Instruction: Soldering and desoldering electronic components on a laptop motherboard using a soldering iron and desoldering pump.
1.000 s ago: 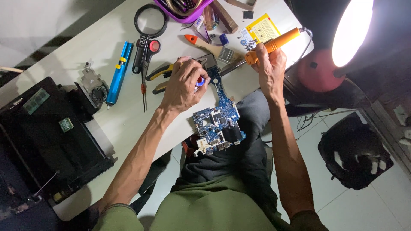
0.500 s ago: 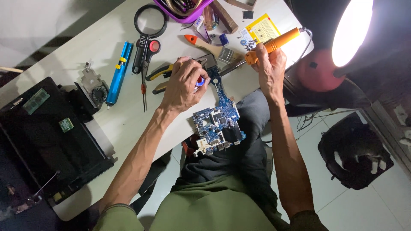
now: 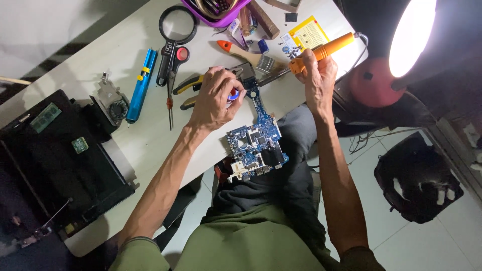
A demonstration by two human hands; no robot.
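Nothing has shifted over the last second: both hands hold as before. The right hand (image 3: 317,75) stays clamped on the orange iron (image 3: 321,50), tip down near the board's (image 3: 256,143) far end. The left hand (image 3: 215,98) stays curled around a small blue item (image 3: 233,95) beside it. The board overhangs the surface (image 3: 125,55) onto the lap, so the work looks paused mid-joint

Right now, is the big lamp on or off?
On. The lamp glows bright white beside the right hand, which grips an orange soldering iron.
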